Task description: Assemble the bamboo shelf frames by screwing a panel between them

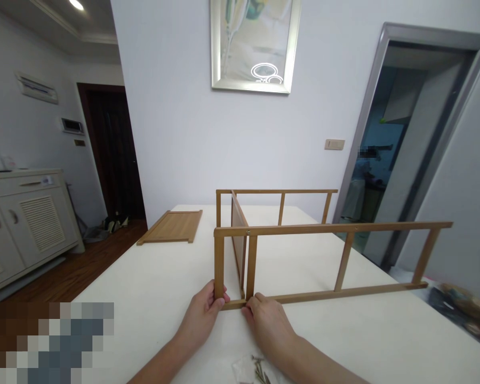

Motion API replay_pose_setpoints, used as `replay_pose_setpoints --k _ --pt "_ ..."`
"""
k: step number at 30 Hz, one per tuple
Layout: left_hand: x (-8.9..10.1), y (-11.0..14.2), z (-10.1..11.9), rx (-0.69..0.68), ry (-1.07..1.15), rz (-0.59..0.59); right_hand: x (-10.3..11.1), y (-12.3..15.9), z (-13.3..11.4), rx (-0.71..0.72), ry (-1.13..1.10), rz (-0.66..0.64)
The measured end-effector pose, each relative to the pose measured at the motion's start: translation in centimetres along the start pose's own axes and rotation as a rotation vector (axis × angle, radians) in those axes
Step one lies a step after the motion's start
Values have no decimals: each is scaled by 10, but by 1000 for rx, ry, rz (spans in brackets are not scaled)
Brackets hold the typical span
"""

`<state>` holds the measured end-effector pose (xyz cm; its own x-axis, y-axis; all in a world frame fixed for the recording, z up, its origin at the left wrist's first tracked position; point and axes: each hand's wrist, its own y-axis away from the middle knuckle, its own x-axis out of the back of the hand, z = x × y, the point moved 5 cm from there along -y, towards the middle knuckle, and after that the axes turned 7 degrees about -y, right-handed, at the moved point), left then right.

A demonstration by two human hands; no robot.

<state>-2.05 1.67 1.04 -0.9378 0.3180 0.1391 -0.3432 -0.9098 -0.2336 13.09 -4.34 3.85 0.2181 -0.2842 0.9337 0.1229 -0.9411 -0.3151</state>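
Observation:
A wooden shelf frame stands on its long edge on the white table, made of a near ladder-like side frame (304, 230), a far side frame (260, 191) and one slatted panel (239, 234) between them. My left hand (204, 309) is closed around the lower left corner of the near side frame, with the thumb on the front. Against the same frame's lower rail, where the panel meets it, my right hand (268, 320) has its fingers pinched together. Whatever lies under those fingertips is hidden. Several screws (260, 372) lie beside a clear plastic bag (242, 369), below my right wrist.
A second wooden panel (176, 225) lies flat on the white table (144, 298), farther back on the left. The wall stands behind the table. To the right is a doorway (384, 133), with dark items (464, 314) low beside the table edge.

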Motion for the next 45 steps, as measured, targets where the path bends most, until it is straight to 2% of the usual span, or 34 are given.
replay_pose_setpoints --k 6,11,18,24,28,34,45 --pt "0 0 -1 14 7 -3 -1 -3 0 -41 -17 -68" --pt "0 -1 -3 2 -13 -18 -7 -2 2 -52 -17 -66" --pt "-1 -1 -1 -3 -34 -17 -1 -1 7 -20 -36 64" --pt "0 -1 -1 2 -49 -17 4 1 8 83 -3 201" --pt "-1 -1 0 6 -48 -17 1 2 10 156 -49 216" --pt "-1 -1 0 10 -36 -9 1 5 10 181 -113 244" --pt "-1 -2 -1 8 4 -37 -8 2 8 258 -79 365"
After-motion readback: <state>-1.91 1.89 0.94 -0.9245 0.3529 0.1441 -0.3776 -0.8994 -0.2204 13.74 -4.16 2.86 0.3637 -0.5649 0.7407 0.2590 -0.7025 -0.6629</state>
